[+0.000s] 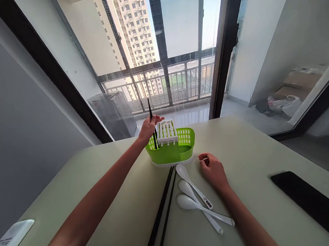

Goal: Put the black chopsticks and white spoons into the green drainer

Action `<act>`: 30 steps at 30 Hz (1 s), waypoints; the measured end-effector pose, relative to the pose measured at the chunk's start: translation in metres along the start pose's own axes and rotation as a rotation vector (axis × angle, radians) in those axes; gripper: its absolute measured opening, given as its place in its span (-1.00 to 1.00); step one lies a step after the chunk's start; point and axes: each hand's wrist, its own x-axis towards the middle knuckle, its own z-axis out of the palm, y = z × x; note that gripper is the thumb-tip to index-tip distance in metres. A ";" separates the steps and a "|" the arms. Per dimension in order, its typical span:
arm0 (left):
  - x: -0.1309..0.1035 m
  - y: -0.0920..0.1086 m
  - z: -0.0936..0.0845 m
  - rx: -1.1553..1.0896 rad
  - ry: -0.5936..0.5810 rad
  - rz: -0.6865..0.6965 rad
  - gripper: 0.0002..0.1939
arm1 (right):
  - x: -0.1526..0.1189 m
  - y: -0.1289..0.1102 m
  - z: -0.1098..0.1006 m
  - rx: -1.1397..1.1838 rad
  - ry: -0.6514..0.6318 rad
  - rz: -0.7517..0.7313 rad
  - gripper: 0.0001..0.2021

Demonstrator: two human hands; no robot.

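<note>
My left hand (147, 128) is closed on black chopsticks (149, 108), their lower ends inside the left compartment of a green cutlery basket (165, 154). A white slotted cover (167, 131) tops the basket's middle, beside the fingers of that hand. To the right of the basket, my right hand (212, 168) rests on the table, fingers loosely curled and apart from the thumb, with nothing seen in it. Three white spoons (189, 202) lie overlapping in front of the basket, near my right wrist. More black chopsticks (162, 208) lie to their left, pointing toward the basket.
A black flat object (304, 198) lies on the pale table (115, 194) at the right. At the lower left edge is a white object (17, 232). Behind the table stand glass doors with a dark frame (220, 67); plastic bags (286, 106) sit beyond.
</note>
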 end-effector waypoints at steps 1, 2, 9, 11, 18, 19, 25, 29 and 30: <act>0.001 -0.003 -0.002 0.012 -0.012 -0.025 -0.67 | 0.000 0.000 0.000 0.000 -0.002 -0.002 -0.78; 0.003 -0.005 -0.004 0.027 -0.028 -0.050 -0.65 | 0.000 0.000 0.000 -0.001 -0.004 -0.003 -0.78; 0.011 -0.013 -0.017 0.137 -0.163 -0.152 -0.49 | -0.001 -0.002 0.000 -0.013 -0.016 -0.001 -0.78; 0.010 -0.013 -0.019 0.175 -0.194 -0.169 -0.49 | -0.001 -0.002 0.000 -0.016 -0.020 -0.001 -0.79; 0.006 -0.010 -0.025 0.312 -0.225 -0.176 -0.58 | -0.001 -0.002 -0.001 -0.033 -0.029 -0.010 -0.80; 0.006 -0.010 -0.026 0.328 -0.228 -0.175 -0.58 | -0.001 -0.002 -0.001 -0.036 -0.029 -0.009 -0.80; 0.006 -0.011 -0.032 0.390 -0.213 -0.149 -0.57 | -0.002 -0.002 -0.001 -0.039 -0.036 -0.012 -0.79; 0.001 -0.013 -0.036 0.395 -0.106 -0.081 -0.56 | -0.003 -0.003 -0.002 -0.043 -0.033 -0.020 -0.78; -0.002 -0.013 -0.037 0.390 -0.060 -0.048 -0.57 | -0.003 -0.003 -0.002 -0.043 -0.033 -0.022 -0.78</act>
